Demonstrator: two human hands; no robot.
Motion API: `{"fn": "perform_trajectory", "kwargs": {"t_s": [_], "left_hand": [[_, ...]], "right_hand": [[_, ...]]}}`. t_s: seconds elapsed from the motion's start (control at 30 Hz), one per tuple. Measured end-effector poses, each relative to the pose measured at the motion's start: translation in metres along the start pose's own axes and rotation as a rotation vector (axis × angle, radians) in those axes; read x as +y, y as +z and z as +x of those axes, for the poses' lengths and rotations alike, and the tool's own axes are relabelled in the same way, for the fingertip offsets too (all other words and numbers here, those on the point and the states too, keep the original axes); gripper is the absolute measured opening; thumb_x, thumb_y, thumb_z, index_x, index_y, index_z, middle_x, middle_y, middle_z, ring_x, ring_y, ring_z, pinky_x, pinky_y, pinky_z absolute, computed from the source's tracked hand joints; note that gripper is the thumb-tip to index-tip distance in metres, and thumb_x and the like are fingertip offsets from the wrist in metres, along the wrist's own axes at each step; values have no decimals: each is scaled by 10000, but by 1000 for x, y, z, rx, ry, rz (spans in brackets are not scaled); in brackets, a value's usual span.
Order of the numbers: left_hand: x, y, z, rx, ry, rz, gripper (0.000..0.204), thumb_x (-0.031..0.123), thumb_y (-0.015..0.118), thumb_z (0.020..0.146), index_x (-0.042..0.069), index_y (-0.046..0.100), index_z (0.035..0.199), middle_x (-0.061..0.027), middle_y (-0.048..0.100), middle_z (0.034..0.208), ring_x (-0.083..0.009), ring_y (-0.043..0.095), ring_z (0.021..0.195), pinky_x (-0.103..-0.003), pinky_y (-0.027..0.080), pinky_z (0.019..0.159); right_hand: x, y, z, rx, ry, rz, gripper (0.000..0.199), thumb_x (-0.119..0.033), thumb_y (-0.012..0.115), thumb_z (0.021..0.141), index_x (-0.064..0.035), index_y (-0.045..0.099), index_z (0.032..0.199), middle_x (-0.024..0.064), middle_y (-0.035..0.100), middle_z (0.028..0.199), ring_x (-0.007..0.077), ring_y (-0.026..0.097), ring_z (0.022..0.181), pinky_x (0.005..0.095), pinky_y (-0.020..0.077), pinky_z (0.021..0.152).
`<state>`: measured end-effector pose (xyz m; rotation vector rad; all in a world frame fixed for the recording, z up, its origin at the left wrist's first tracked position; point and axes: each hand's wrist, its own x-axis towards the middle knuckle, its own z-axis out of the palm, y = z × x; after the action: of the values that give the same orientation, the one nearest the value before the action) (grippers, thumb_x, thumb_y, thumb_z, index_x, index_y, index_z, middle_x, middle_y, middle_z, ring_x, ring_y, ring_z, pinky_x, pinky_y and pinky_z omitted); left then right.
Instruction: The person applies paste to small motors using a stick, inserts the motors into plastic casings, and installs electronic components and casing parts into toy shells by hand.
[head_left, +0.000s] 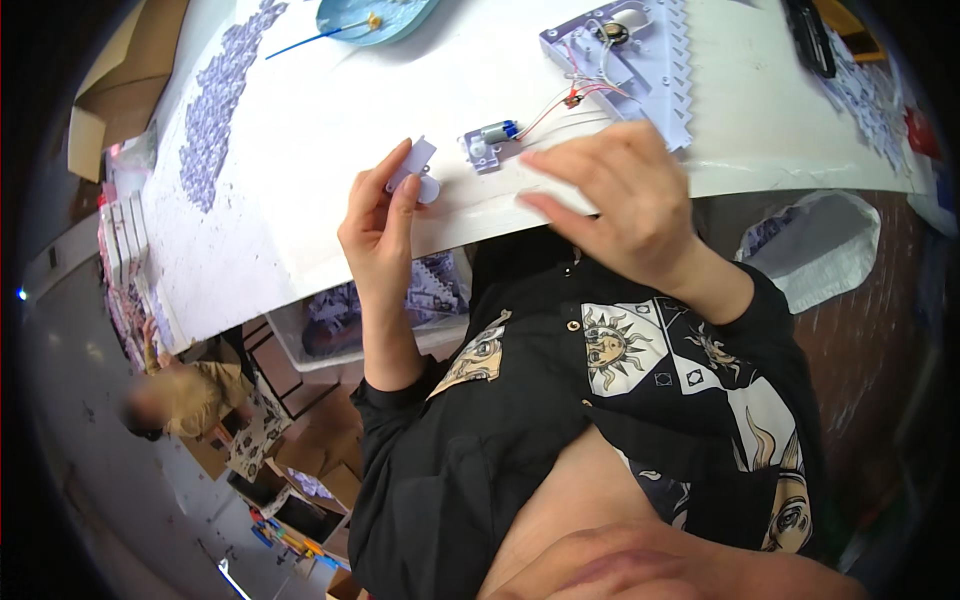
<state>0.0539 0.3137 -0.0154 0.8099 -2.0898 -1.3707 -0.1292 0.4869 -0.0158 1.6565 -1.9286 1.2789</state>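
Note:
My left hand (382, 215) is closed on a small lilac plastic part (410, 170), pinched between thumb and fingers above the table's near edge. To the right, my right hand (625, 190) hovers with thumb and forefinger apart and nothing between them. Between the hands lies a small motor (497, 132) with a blue end, set in a lilac plastic bracket (484, 154). Thin red and white wires (548, 110) run from the motor to a lilac plastic housing (660, 60) with a toothed edge. A round black and metal component (612, 34) sits inside that housing.
A blue bowl (400, 30) with a thin blue stick (305, 43) across its rim stands at the back. Piles of small lilac parts (215, 125) lie at far left and far right. Below the table are a bin (290, 340) of parts and a white sack (820, 250). Another person (190, 400) is at left.

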Motion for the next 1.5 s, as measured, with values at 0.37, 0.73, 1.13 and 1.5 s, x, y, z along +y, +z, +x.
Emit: {"fn": "perform_trajectory", "kwargs": {"t_s": [0.37, 0.73, 1.13, 1.5], "left_hand": [[-2, -36, 13, -149, 273, 594, 453, 81, 824, 780, 78, 705, 1218, -109, 640, 1323, -257, 532, 1295, -410, 433, 1078], [-16, -12, 30, -271, 230, -96, 434, -125, 764, 757, -22, 669, 1168, -214, 626, 1311, -312, 573, 1272, -431, 478, 1063], [-29, -1, 32, -334, 132, -197, 461, -163, 709, 795, -60, 595, 1230, -311, 528, 1381, -353, 526, 1318, -474, 468, 1091], [-26, 7, 30, -339, 236, -62, 473, -209, 672, 794, -60, 596, 1236, -289, 524, 1399, -337, 530, 1318, -452, 475, 1089]], "right_hand": [[20, -4, 17, -185, -45, -314, 217, -128, 731, 808, -110, 748, 1023, -23, 699, 1174, 176, 567, 1198, 421, 343, 1089], [36, 14, 10, -65, -102, -183, 86, -106, 644, 795, -36, 688, 820, 44, 612, 872, 208, 548, 1079, 657, 314, 1127], [34, 2, 9, -111, -91, -250, 159, -88, 620, 785, -54, 628, 631, 45, 562, 739, 232, 540, 1053, 670, 292, 1151], [33, 0, 7, -116, -111, -302, 141, -108, 615, 802, -27, 671, 700, 60, 578, 750, 250, 535, 1063, 673, 316, 1133]]}}
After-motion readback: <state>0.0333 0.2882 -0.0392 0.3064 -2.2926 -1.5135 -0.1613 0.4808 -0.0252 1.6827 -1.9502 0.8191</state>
